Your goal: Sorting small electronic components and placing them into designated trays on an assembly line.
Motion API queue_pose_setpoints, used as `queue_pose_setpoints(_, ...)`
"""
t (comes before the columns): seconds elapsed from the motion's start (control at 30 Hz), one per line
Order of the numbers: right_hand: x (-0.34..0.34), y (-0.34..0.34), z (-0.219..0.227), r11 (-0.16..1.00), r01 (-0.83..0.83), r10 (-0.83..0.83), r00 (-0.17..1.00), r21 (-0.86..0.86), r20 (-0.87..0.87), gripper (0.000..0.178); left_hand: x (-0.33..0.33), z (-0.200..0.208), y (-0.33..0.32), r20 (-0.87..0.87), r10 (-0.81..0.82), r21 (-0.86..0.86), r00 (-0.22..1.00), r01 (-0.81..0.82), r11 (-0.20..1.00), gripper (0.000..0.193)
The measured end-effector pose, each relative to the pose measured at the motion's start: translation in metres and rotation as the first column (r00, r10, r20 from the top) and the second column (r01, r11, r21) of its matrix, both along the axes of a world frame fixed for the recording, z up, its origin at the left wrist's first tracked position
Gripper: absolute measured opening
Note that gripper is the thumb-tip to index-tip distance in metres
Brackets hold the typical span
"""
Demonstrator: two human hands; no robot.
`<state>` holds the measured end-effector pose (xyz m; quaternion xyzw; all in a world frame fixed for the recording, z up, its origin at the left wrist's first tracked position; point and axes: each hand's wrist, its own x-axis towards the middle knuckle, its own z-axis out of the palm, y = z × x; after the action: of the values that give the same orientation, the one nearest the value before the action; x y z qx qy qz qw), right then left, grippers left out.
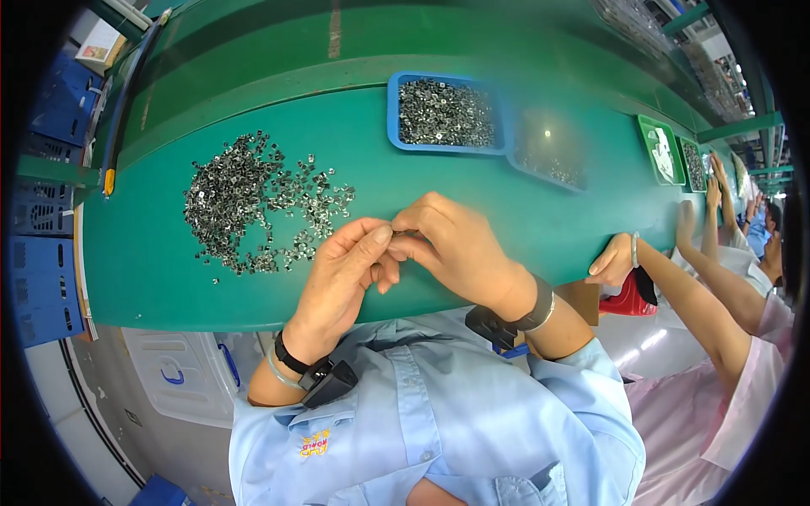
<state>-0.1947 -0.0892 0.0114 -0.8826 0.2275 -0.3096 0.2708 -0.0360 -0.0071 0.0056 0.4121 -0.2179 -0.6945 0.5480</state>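
Observation:
My left hand [337, 274] and my right hand [456, 249] meet above the near edge of the green worktop, fingertips pinched together. Between them shows a sliver of a small metal part [396, 233]; the fingers hide most of it. Left of my hands lies a loose pile of small shiny metal parts [224, 207], with a thinner scatter of them reaching toward my left fingers. Beyond my right hand stands a blue tray [392, 118] full of similar metal parts [443, 114].
A second tray [547, 160], blurred, adjoins the blue one on the right. Farther right sits a green tray [648, 135] with white pieces. A co-worker's hand [614, 260] rests at the table edge. A lidded plastic box [181, 371] stands below at left.

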Motion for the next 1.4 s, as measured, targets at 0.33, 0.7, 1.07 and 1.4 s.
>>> queue_pose_setpoints(0.33,-0.017,0.005,-0.002,0.923,-0.024,-0.035,0.989,0.384,0.145,0.018,-0.008,-0.001,0.0,0.071,-0.031,-0.013,0.997,0.032,0.999,0.017)
queue_pose_setpoints(0.7,-0.014,0.01,-0.001,0.963,0.019,-0.07,0.981,0.268,0.179,0.016,-0.009,0.003,0.003,0.14,0.01,-0.068,0.99,0.0,0.998,0.017)
queue_pose_setpoints(1.07,-0.012,0.017,-0.009,0.993,0.083,-0.098,0.976,0.082,0.195,0.017,-0.011,-0.002,0.003,-0.084,-0.001,-0.052,0.996,-0.003,0.999,0.016)
queue_pose_setpoints(1.4,-0.013,0.022,-0.012,0.979,0.11,-0.147,0.966,0.174,0.215,0.017,-0.014,-0.013,0.002,-0.164,-0.031,-0.096,0.986,0.016,0.995,0.014)
